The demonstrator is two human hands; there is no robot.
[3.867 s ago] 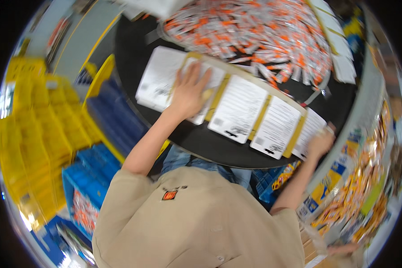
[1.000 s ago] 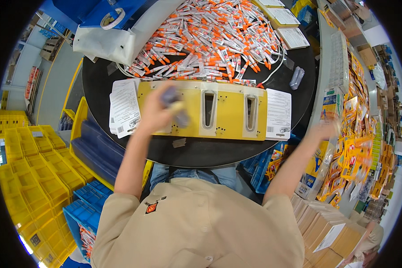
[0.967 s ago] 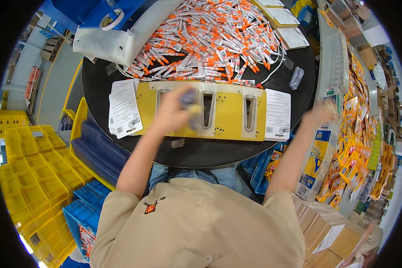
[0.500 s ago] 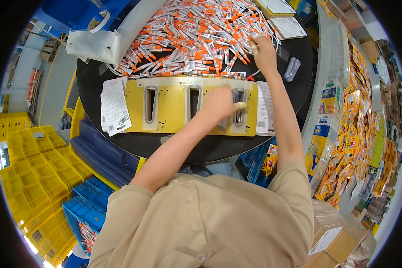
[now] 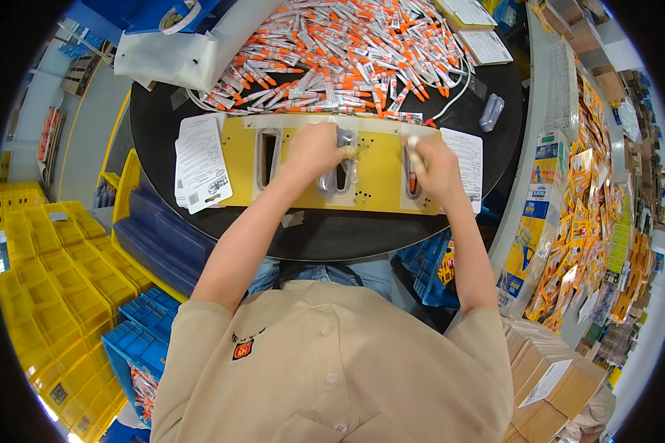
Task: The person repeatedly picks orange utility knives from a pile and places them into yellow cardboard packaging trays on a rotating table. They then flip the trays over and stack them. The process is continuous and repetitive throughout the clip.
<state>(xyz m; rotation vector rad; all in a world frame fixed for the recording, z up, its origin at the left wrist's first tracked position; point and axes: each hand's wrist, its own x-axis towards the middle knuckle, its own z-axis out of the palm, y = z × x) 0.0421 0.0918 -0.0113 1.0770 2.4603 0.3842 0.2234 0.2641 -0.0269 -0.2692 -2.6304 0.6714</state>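
Observation:
A yellow fixture [image 5: 377, 196] with three upright slots lies across the near part of the round black table. At its middle slot my left hand [image 5: 314, 155] is closed on a clear plastic blister [image 5: 326, 183], which lies partly over the opening. My right hand [image 5: 434, 168] is closed at the right slot, its fingertips blurred, at the upper end of a small orange-capped tube [image 5: 413, 181] in that slot. The left slot [image 5: 267, 159] holds a clear lining and shows dark inside. Beyond the fixture spreads a large heap of white tubes with orange caps [image 5: 347, 59].
Printed cards lie left [image 5: 202, 162] and right [image 5: 465, 159] of the fixture, with more cards [image 5: 485, 46] at the far right. Nested clear blisters [image 5: 492, 112] rest near the right edge. Yellow crates [image 5: 59, 273] stand left; yellow packages [image 5: 569, 244] fill the right side.
My left hand has gone from the right slot to the middle one with a clear blister. My right hand has come back from the tube heap to the right slot, where a tube now shows.

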